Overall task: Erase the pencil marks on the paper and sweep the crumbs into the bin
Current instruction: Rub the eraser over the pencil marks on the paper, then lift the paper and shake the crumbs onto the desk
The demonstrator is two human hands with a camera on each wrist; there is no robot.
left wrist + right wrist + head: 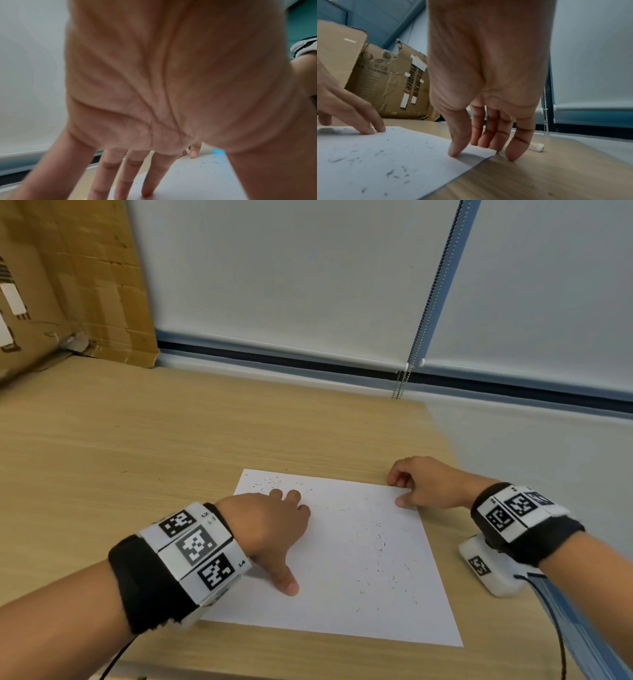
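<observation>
A white sheet of paper (pixel 342 577) lies on the wooden table (pixel 171 440), strewn with dark eraser crumbs (pixel 380 542). My left hand (pixel 294 539) rests on the sheet's left part, fingers straight and spread, tips pressing down near the far edge; from the left wrist view its fingers (pixel 130 175) lie flat on the paper (pixel 197 180). My right hand (pixel 400 491) sits at the far right corner. The thumb (pixel 455 151) presses the slightly lifted corner of the paper (pixel 402 155); the other fingers touch the table just past it. A white eraser (pixel 536 146) lies behind them. No bin is in view.
Cardboard boxes (pixel 68 285) stand at the table's back left, also cardboard boxes (pixel 393 83) in the right wrist view. A beaded blind cord (pixel 421 320) hangs at the back wall. The table's right edge runs close beside my right wrist.
</observation>
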